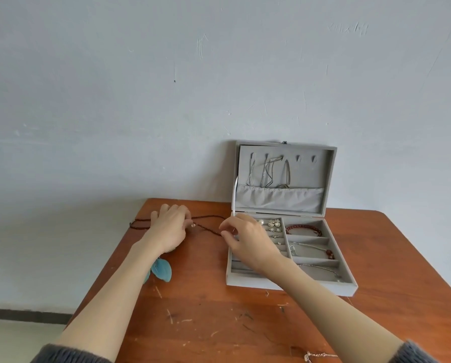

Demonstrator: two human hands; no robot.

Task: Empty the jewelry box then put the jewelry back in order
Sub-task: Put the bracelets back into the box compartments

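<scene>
An open grey jewelry box (292, 282) stands on the wooden table (219, 310), its lid (282, 176) leaning against the wall with several chains hanging inside. The tray holds earrings (272, 224), a red bead bracelet (304, 227) and two thin chains with beads. A long dark bead necklace (208, 227) lies stretched across the table left of the box. My left hand (170, 227) holds the necklace near its middle. My right hand (248, 239) pinches its right end beside the box's left edge.
A teal feather ornament (162, 268) lies partly under my left forearm. A thin pale chain (316, 355) lies near the table's front edge. The table's left edge runs close to the necklace's left end. A pale wall rises right behind the box.
</scene>
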